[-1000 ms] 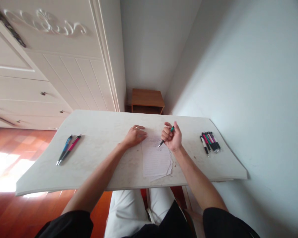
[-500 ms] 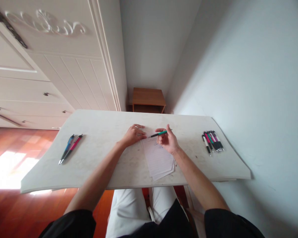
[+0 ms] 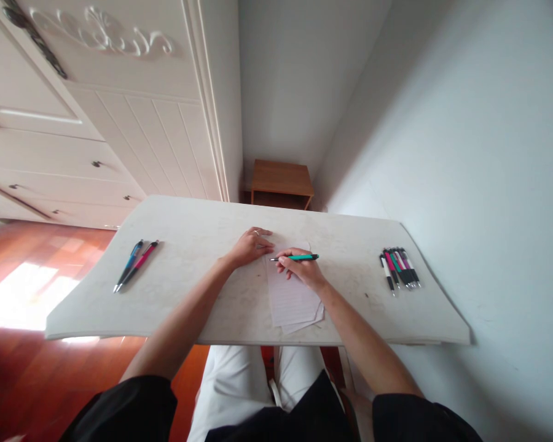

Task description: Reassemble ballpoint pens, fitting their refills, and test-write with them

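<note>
My right hand [image 3: 301, 271] is closed on a green pen [image 3: 297, 258], held level with its tip pointing left over the top of a small stack of lined paper [image 3: 291, 299]. My left hand [image 3: 250, 245] lies flat with fingers spread on the white table [image 3: 188, 294], its fingertips at the upper left edge of the paper. A ring shows on one finger.
A blue pen and a pink pen [image 3: 135, 264] lie together at the table's left. Several pens [image 3: 400, 268] lie in a row at its right, close to the grey wall. A small wooden table [image 3: 281, 182] stands beyond, beside a white wardrobe [image 3: 96, 123]. Wooden floor lies to the left.
My right hand turned the green pen from an upright writing grip to level and moved it left toward my left hand. The left hand stayed on the paper's edge.
</note>
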The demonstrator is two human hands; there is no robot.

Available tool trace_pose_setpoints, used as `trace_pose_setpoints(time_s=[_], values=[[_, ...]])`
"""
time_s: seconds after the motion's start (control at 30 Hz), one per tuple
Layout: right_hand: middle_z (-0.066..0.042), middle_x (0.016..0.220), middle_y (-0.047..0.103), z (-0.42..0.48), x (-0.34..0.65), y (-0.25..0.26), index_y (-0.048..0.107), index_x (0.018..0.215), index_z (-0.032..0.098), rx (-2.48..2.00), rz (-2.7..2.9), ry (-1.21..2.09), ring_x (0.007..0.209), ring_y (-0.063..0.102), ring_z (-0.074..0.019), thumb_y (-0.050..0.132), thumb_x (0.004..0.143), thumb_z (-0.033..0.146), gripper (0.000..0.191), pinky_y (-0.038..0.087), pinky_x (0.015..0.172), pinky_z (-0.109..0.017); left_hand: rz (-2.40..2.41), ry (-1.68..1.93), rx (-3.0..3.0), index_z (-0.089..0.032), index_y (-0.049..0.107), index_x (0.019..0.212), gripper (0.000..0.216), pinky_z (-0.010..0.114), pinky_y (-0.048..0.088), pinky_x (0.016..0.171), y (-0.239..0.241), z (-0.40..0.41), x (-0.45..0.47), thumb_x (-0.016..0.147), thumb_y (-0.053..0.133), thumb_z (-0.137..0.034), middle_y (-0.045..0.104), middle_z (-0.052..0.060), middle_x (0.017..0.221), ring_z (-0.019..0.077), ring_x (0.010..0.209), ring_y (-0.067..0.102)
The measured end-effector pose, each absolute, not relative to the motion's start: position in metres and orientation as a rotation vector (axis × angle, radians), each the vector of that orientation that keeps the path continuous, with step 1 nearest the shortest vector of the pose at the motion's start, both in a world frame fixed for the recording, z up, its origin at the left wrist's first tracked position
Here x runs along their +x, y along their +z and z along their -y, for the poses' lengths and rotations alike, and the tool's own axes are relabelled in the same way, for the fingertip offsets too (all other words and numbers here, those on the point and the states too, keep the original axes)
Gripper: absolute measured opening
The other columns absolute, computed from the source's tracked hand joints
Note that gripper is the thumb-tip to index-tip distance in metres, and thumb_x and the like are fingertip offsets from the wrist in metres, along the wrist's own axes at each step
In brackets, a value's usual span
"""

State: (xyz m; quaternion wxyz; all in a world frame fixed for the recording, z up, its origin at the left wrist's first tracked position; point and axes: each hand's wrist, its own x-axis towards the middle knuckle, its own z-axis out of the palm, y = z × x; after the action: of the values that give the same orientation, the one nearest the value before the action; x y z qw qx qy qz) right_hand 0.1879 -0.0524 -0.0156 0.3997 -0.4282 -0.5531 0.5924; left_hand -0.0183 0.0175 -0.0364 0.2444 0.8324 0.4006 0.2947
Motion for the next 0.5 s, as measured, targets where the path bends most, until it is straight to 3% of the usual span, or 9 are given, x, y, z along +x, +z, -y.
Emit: trace_pose_setpoints(time_s=[0.27, 0.5], values=[[0.003, 0.058, 0.061, 0.0592, 0.1822, -0.0209, 0.064, 0.079, 0.020, -1.264, 1.656, 1.209, 0.048, 0.054, -0.0103, 0.061, 0.081, 0.031, 0.012, 0.042, 0.043, -0.019, -1.121, 0.800, 2.270, -0.026, 0.079, 0.092, 0.016, 0.041, 0.046, 0.102, -0.0380, -0.0176, -0.0163, 0.080, 0.072, -0.032, 0.068, 0.007, 0.120, 0.0248, 0.116, 0.056], [0.002, 0.059, 0.060, 0.0602, 0.1782, -0.0190, 0.066, 0.077, 0.020, -1.243, 1.895, 0.875, 0.054, 0.053, -0.0121, 0.057, 0.083, 0.028, 0.013, 0.040, 0.054, -0.022, -1.134, 0.780, 2.288, -0.025, 0.078, 0.091, 0.015, 0.040, 0.045, 0.103, -0.0383, -0.0181, -0.0157, 0.079, 0.071, -0.031, 0.068, 0.006, 0.119, 0.0250, 0.117, 0.055]])
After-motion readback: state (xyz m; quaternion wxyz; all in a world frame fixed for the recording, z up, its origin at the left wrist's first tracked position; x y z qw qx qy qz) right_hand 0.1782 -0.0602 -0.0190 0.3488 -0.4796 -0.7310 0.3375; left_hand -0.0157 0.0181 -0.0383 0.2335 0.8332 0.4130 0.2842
